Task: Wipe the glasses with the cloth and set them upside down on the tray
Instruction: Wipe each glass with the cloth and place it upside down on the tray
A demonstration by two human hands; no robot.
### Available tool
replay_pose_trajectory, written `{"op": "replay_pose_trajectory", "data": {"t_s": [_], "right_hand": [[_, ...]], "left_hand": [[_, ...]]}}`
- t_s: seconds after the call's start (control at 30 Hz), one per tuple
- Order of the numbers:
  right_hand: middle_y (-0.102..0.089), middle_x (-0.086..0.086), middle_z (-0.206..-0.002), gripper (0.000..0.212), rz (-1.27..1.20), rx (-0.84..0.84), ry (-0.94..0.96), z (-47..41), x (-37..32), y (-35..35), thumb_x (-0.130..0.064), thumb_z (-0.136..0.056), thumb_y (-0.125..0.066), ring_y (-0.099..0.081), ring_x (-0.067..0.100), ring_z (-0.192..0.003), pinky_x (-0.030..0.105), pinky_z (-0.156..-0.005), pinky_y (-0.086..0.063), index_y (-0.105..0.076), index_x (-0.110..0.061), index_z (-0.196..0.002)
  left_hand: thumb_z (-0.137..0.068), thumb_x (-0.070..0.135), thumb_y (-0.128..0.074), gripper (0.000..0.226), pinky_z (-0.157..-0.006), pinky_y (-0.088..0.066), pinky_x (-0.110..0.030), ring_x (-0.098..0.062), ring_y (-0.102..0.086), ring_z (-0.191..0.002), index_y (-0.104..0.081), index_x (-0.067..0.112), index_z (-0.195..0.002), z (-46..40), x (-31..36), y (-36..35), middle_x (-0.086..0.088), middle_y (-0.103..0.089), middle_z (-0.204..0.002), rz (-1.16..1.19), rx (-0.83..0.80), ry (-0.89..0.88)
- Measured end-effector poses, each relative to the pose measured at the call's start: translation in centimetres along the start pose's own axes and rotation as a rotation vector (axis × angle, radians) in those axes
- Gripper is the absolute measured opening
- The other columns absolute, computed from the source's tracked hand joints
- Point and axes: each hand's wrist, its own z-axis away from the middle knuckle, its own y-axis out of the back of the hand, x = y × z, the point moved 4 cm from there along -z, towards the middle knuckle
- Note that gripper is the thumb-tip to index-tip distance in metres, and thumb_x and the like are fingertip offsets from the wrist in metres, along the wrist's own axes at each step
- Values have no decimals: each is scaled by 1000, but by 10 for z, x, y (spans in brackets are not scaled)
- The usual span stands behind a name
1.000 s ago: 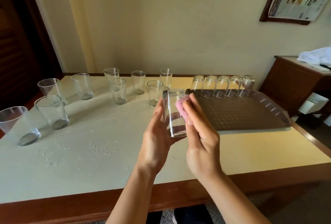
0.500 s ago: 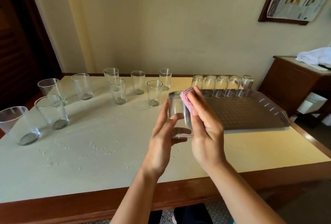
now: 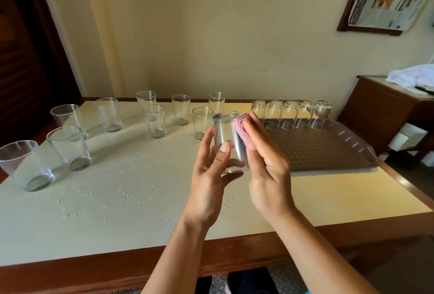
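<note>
- The glass (image 3: 229, 143) held above the worktop (image 3: 117, 190) was clear, so its edges were hard to trace where fingers and cloth showed through; its wide mouth faced down and toward the camera, its base up and away.
- The pink cloth (image 3: 242, 129) was mostly hidden under the right hand (image 3: 265, 164); only a folded edge showed by the fingertips.
- The leftmost of the upright glasses (image 3: 25, 166) was cut by the frame's left edge.
- The left hand (image 3: 209, 176) cupped the glass from the left, fingers curved round its wall and the thumb under the rim.
- The right hand pressed the cloth against the glass's right side with nearly straight fingers laid together.
- Five upturned glasses (image 3: 291, 115) stood in a row along the far edge of the tray (image 3: 317, 152), to the right.
- Whether the cloth reached inside the glass could not be told.
</note>
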Motion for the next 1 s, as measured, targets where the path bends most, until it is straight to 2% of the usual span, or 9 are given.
{"op": "replay_pose_trajectory", "data": {"t_s": [0.17,0.27,0.4,0.5,0.6,0.73,0.8,0.9,1.0], "right_hand": [[-38,19,-160,42,-79,-52,28,49,1,-14,11,-101,-43,-48,31,-143,45,-114,-45,-50,3,-142],[-35,19,-161,41,-114,-36,24,39,4,-9,10,-101,-43,-50,30,-141,48,-114,-44,-47,6,-142],[-35,20,-159,40,-65,6,-17,-1,-4,-1,7,-103,-44,-46,0,-141,22,-110,-46,-44,2,-143],[-42,2,-160,41,-88,-24,-34,10,-2,-8,-3,-105,-45,-36,17,-150,41,-122,-35,-49,-10,-145],[-41,-7,-160,44,-116,-22,-25,39,-2,-16,1,-104,-43,-37,17,-150,33,-121,-35,-47,-10,-146],[-42,7,-160,42,-167,14,-41,18,2,-6,-2,-105,-42,-39,24,-149,44,-122,-34,-47,-11,-146],[-43,7,-159,41,-91,27,-72,2,3,-2,-5,-105,-44,-37,20,-151,39,-123,-32,-49,-12,-145],[-41,8,-161,40,-106,-37,-36,13,0,-11,-1,-104,-45,-40,25,-149,48,-119,-38,-52,-7,-144],[-40,13,-161,43,-136,-65,-9,39,2,-22,4,-103,-45,-47,34,-143,55,-113,-44,-54,-5,-144]], "left_hand": [[-94,49,-61,66,-82,-59,-36,-23,-71,-102,-51,15,-150,-12,9,7,-4,-73,-116,2,18,-3],[-106,53,-43,54,-102,-54,-51,-27,-68,-120,-41,38,-157,-6,1,5,3,-70,-136,-52,-81,65],[-92,44,-63,69,-93,-52,-48,-27,-63,-97,-42,35,-157,2,-5,-1,-7,-71,-127,1,-33,48],[-92,48,-65,72,-89,-56,-45,-26,-65,-96,-45,23,-156,-3,4,-1,-5,-72,-124,58,11,11],[-99,51,-46,55,-83,-59,-38,-18,-73,-94,-55,28,-149,-8,7,6,-3,-76,-114,185,-43,112],[-107,42,-41,53,-110,-47,-59,-38,-66,-122,-37,37,-160,-3,2,5,-16,-66,-140,139,-179,173],[-103,44,-51,60,-103,-53,-54,-32,-70,-110,-35,37,-160,-2,2,-1,-13,-70,-130,112,-155,130],[-97,40,-62,64,-84,-59,-39,-22,-75,-93,-37,37,-157,-9,9,0,-5,-76,-121,81,-26,21],[-100,44,-48,56,-95,-56,-46,-28,-70,-119,-38,41,-156,-13,11,11,-7,-71,-134,88,41,-29]]}}
